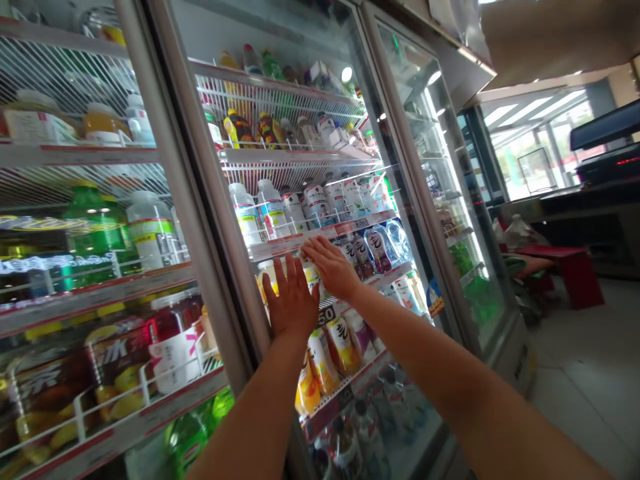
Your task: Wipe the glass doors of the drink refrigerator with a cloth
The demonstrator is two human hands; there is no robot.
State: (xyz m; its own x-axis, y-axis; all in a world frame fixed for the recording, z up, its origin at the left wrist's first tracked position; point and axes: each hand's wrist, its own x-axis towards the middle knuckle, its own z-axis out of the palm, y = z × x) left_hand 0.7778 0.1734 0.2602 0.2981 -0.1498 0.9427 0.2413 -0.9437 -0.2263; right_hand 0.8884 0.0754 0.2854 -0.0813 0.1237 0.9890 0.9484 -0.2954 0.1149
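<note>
My left hand (293, 299) is raised in front of the middle door of a drinks fridge, fingers spread and pointing up. Just right of it and slightly higher is my right hand (331, 265), fingers stretched out and leaning left. Both look close to the glass door (310, 40); whether they touch it I cannot tell. Nothing shows in either hand. Behind them, a shelf edge (280, 245) carries white-capped bottles (273, 207). Below the hands stand bottles of orange drink (320, 363) and a black price tag (326, 315) reading 5.0. My palms are hidden.
A metal door frame (200, 200) separates the left bay, where large jars (120, 360) and green bottles (97, 223) stand on wire shelves. Another glass door (425, 147) is at the right. Farther right are a red bench (565, 267) and a tiled floor (575, 373).
</note>
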